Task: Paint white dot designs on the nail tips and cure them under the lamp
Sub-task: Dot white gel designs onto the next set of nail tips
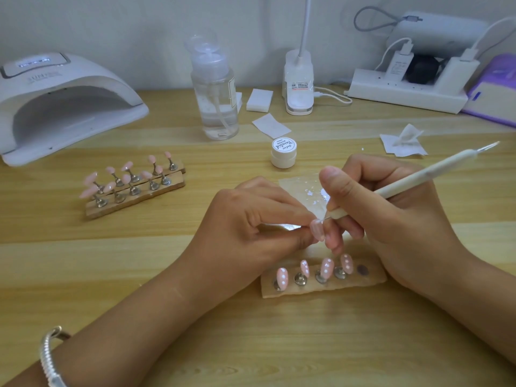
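On a wooden table (279, 344), a white curing lamp (64, 107) stands at the far left with its mouth facing the work, well apart from both hands. The dotting step is in hand and curing has not begun.

The left hand (251, 219) pinches a single pink nail tip (317, 229) between thumb and fingertips, just above the near holder strip (321, 290). The right hand (391, 213) grips a white dotting pen (413, 180) like a pencil, its fine point lowered to the upper end of that tip.

Two further holder strips (145, 196) near the lamp carry plain pink tips (127, 166), apparently awaiting dots. On the near strip, four tips (326, 268) already show white dots, while one magnet disc (362, 270) at the right end stands bare, likely the held tip's place.

Beyond the hands lie a clear palette sheet (298, 188) flecked with white and a small white jar (284, 153), lid on.

The next move seems to call for a steady, light touch to set each dot, then a careful return of the tip to the bare disc without smearing the wet gel.

Whether the pen point is touching the tip, and whether any dot is on it yet, cannot be made out. The left fingers hide the tip's stand. The lamp's display is blurred.
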Demonstrator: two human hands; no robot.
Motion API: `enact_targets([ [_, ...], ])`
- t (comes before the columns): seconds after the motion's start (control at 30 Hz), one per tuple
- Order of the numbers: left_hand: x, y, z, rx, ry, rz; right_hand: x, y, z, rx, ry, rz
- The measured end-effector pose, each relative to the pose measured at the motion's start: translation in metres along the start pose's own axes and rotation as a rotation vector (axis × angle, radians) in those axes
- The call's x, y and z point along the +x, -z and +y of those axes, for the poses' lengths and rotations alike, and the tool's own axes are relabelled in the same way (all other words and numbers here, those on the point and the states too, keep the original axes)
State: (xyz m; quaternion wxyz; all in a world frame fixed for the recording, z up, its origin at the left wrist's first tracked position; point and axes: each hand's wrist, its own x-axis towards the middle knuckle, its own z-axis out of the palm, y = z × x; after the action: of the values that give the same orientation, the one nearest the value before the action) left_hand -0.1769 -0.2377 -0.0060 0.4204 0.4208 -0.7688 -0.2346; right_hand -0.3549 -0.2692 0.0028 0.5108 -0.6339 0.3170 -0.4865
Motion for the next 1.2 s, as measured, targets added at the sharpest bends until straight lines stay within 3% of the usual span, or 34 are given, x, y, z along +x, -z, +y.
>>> enact_targets([
  [0.97, 0.0001, 0.0011, 0.0007, -0.002, 0.002, -0.001, -0.0011, -0.0007, -0.0011, 0.026, 0.002, -0.009],
  [1.2, -0.0009, -0.0008, -0.0031, -0.027, 0.034, 0.033, 0.0058, 0.0062, -0.0049, 0.101, 0.025, 0.092],
])
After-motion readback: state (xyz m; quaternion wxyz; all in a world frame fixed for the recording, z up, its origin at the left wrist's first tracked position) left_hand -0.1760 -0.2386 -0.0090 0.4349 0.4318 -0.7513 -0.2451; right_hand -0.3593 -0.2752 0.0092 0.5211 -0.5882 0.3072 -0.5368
